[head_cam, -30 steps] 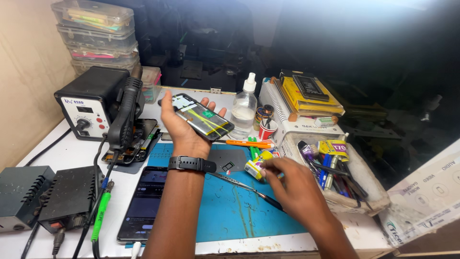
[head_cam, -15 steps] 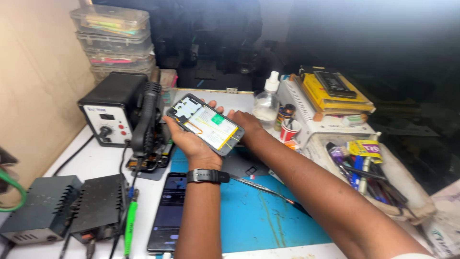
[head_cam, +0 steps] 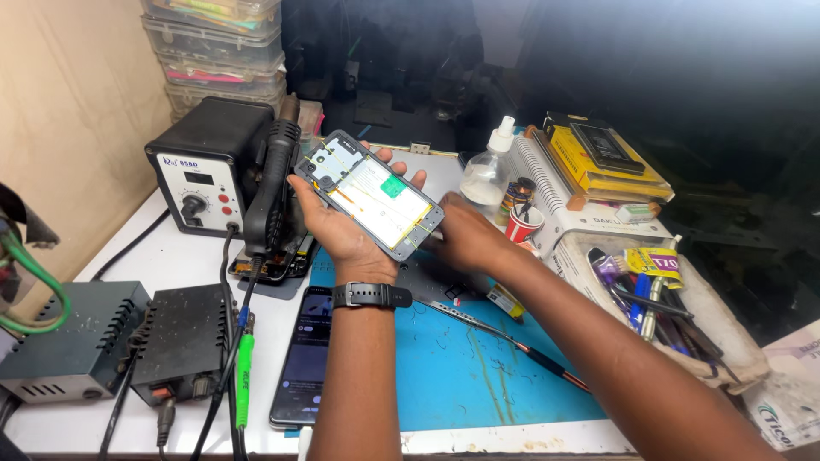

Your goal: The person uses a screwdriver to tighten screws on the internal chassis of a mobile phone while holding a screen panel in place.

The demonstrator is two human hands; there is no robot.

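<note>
At your bench's left edge sits a hot-air station (head_cam: 209,166); a second phone (head_cam: 306,358) lies near the blue mat's (head_cam: 478,376) left edge.

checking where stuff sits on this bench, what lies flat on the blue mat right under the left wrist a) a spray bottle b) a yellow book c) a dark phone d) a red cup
C: a dark phone lies flat at the left edge of the blue mat, just below the left hand, which holds an opened phone up off the bench.
</note>
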